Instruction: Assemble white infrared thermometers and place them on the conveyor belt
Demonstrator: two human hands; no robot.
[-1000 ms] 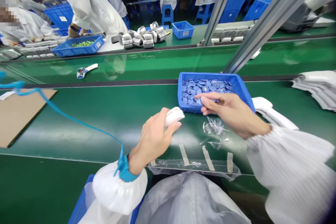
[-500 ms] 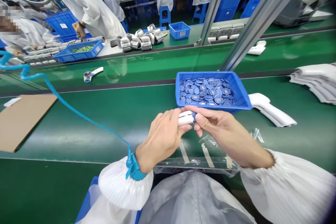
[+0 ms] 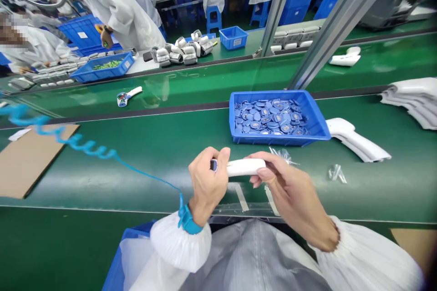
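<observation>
Both hands are at work over the near part of a smooth green tabletop [image 3: 146,145], sharing one slim white plastic handle-shaped piece [image 3: 244,167], which lies roughly level between them, above the surface. Left hand [image 3: 209,182]: fingers curled closed around the left end of the piece, thumb raised along it; a small dark-blue part [image 3: 213,165] shows within the grip, detail too small to read. Right hand [image 3: 290,188]: partly closed, thumb and fingers pinching the right end. Left wrist carries a bright blue band [image 3: 189,220], joined to a coiled blue cord [image 3: 85,145] that runs off to the left. Beyond the hands, slightly right: blue rectangular plastic tray [image 3: 280,138] holding many small blue oval plastic pieces [image 3: 269,118]. Just right of tray: curved white plastic shells [image 3: 358,141]. Farther right, a stack of long white plastic parts [image 3: 414,100]. Crumpled clear plastic bits [image 3: 337,173] lie between shells and right forearm. Pale tape strips [image 3: 241,196] sit by the near edge, below the hands. Far left: flat brown board [image 3: 37,161]
</observation>
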